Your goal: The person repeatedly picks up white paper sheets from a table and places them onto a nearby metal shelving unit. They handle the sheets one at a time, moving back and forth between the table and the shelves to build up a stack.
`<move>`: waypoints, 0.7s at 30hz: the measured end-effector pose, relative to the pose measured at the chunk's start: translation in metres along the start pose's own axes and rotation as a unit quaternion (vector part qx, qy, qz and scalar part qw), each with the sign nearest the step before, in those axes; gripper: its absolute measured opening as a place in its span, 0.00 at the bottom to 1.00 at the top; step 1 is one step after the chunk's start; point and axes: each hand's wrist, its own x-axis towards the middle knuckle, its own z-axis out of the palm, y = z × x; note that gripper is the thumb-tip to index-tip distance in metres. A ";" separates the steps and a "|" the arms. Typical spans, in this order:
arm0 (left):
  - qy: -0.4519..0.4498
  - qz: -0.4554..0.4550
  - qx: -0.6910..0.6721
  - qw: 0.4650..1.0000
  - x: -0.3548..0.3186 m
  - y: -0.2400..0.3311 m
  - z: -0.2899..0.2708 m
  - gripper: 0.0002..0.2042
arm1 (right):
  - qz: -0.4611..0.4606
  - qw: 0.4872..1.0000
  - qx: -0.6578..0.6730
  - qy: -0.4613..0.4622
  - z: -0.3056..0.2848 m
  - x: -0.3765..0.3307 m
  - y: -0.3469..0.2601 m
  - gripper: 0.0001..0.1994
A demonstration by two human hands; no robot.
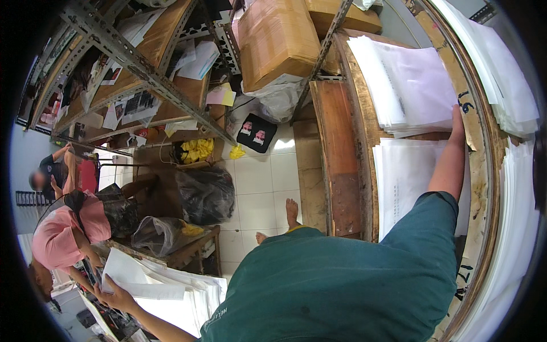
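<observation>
On the lower left, my left hand (118, 297) grips the outer edge of a thick stack of white sheets (171, 299), which rests along my left forearm near my body. The top sheets of this stack are fanned and slightly lifted. My right arm reaches out to a wooden shelf, where my right hand (457, 117) is at the near right corner of a pile of translucent white sheets (399, 82). Its fingers are mostly hidden at the pile's edge. Below my right forearm lies a second pile of white sheets (403, 182) with faint print.
More sheets (515, 228) stand at the far right. A metal-framed shelf (131, 62) with papers rises upper left. A taped cardboard box (279, 43), a black printed cloth (256, 133) and a black plastic bag (205, 194) are ahead. A person in pink (71, 231) works at left; another person sits behind.
</observation>
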 end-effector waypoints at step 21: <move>-0.193 -0.159 -0.671 0.698 -0.005 0.206 0.042 0.24 | -0.412 0.895 -0.150 -0.085 0.107 -0.188 -0.216 0.23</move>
